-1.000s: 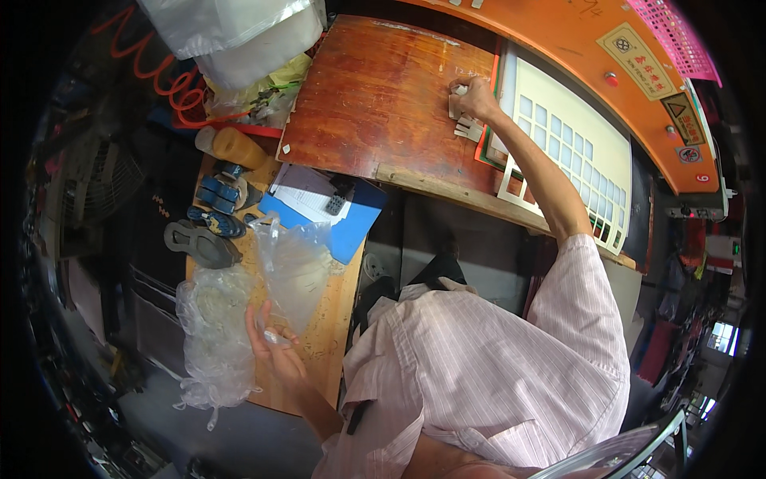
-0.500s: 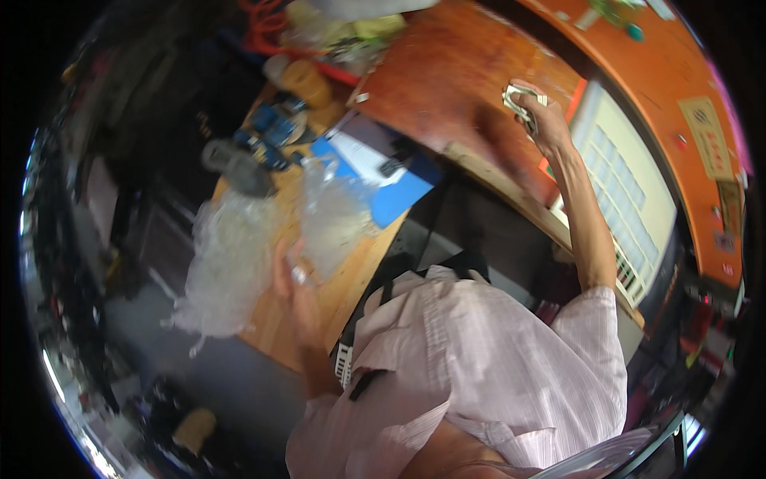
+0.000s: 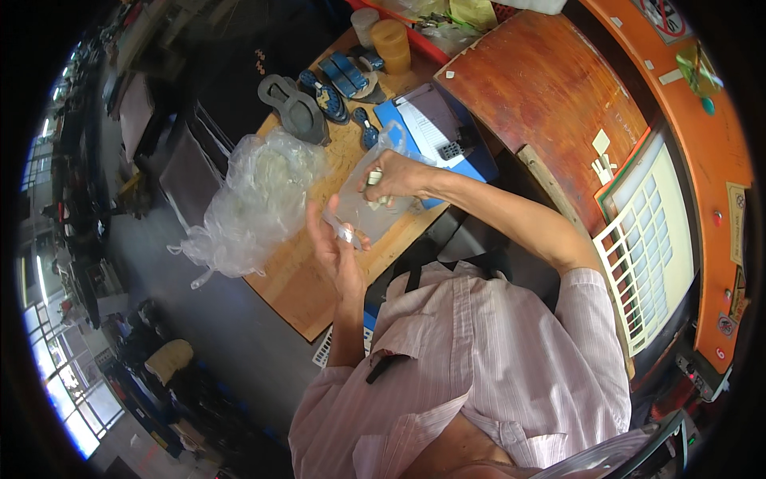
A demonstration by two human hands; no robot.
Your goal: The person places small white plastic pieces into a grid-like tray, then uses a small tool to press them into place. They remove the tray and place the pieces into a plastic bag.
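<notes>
My right hand [image 3: 392,177] is closed round several small pale flat pieces [image 3: 375,182] and is over a clear plastic bag [image 3: 383,219] on the wooden table. Beside it, my left hand [image 3: 333,239] has its thumb and fingers at the near edge of that bag, where shiny plastic shows between them. Its fingertips are partly stretched out. More pale pieces [image 3: 604,164] lie on the reddish-brown board [image 3: 542,80], next to a cream plastic grid frame [image 3: 650,247]. How many pieces my right hand holds is hidden by its fingers.
A large heap of clear plastic bags [image 3: 267,191] hangs over the table's left edge. Behind it are a grey tape dispenser [image 3: 295,110], blue tools [image 3: 343,76] and a yellowish jar [image 3: 391,46]. A blue clipboard [image 3: 479,164] with paper lies beyond my right hand.
My right hand has come from above the reddish-brown board, leftward to the bag, with the pale pieces in it. My left hand stays by the bag. The whole view has shifted.
</notes>
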